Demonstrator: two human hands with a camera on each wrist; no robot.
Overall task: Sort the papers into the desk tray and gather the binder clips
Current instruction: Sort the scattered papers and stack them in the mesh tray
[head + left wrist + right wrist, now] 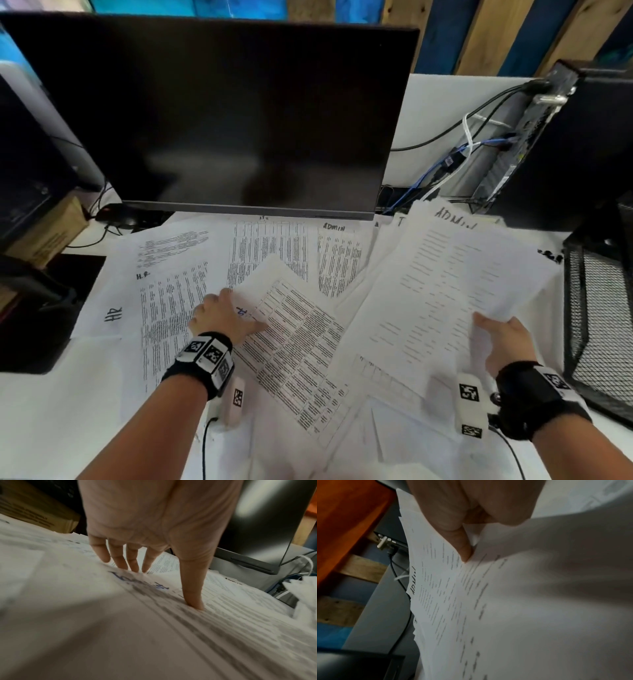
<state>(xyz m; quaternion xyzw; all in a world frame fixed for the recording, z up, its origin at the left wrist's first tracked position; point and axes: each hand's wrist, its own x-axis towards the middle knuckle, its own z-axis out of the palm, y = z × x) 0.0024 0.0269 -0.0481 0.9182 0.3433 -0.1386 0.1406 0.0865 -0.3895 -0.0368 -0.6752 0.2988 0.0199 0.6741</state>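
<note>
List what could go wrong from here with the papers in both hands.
1. The right hand pinches its stack of papers by one edge only; the fanned sheets could slip out and mix again.
2. The left hand presses the tilted sheet lying across others; dragging it may pull neighbours along.
3. The mesh tray stands close by; the stack could catch its rim.

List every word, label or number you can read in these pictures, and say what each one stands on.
"HR", handwritten sideways, on the sheet at the far left.
"H.R", small, heading the sheet beside it.
"ADMIN", handwritten, on a sheet under the monitor.
"ADMIN", large, atop the stack held by the right hand.
Blue handwriting on the sheet under the left hand: unreadable.
Printed text on all papers and on the cardboard box: too small or blurred.
</note>
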